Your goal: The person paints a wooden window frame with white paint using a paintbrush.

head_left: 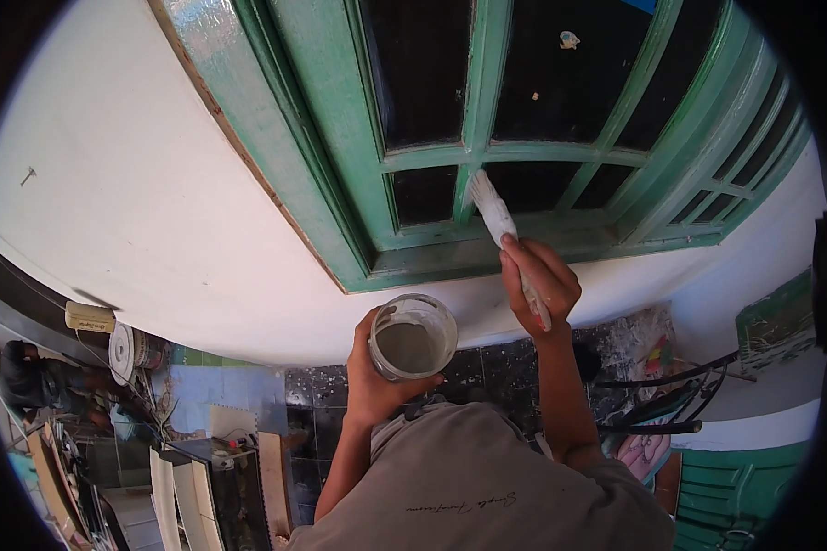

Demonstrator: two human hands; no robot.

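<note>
My right hand grips a paintbrush by its handle, the bristles pointing up and away from me. The bristle tip meets a green vertical bar of the window frame, just under a crossbar. Whitish paint coats the brush. My left hand is wrapped round a clear plastic tub, held below the window and in front of my body. Grey-white paint lies inside the tub. Dark panes fill the window, and a pale spot marks one of them.
A white wall surrounds the window, with a nail sticking out at left. On the lower left are a paint bucket, boards and another person. Dark metal bars stand at right, near a green plastic item.
</note>
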